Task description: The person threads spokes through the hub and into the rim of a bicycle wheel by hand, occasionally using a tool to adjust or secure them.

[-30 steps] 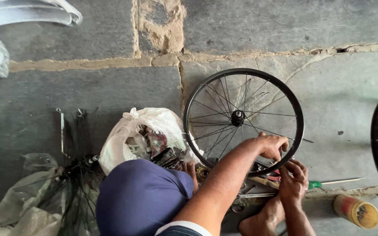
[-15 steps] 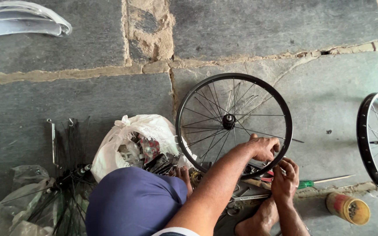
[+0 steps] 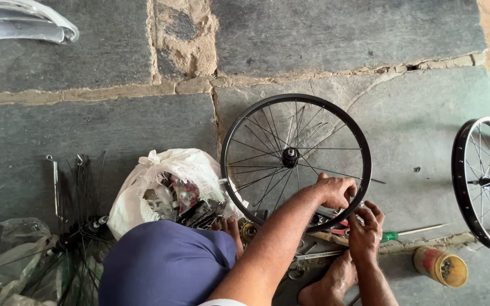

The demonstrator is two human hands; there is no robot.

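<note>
Left hand [image 3: 336, 191] grasps the bicycle wheel [image 3: 296, 156] rim at five o'clock; right hand [image 3: 364, 229] below, its grip hidden by its own back.

Head view, straight down, floor-close.

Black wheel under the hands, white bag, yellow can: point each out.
black wheel [image 3: 296, 101]: head view, top of the rim.
white plastic bag [image 3: 177, 165]: head view, upper bunched side.
yellow can [image 3: 441, 266]: head view, its side near the open end.
</note>
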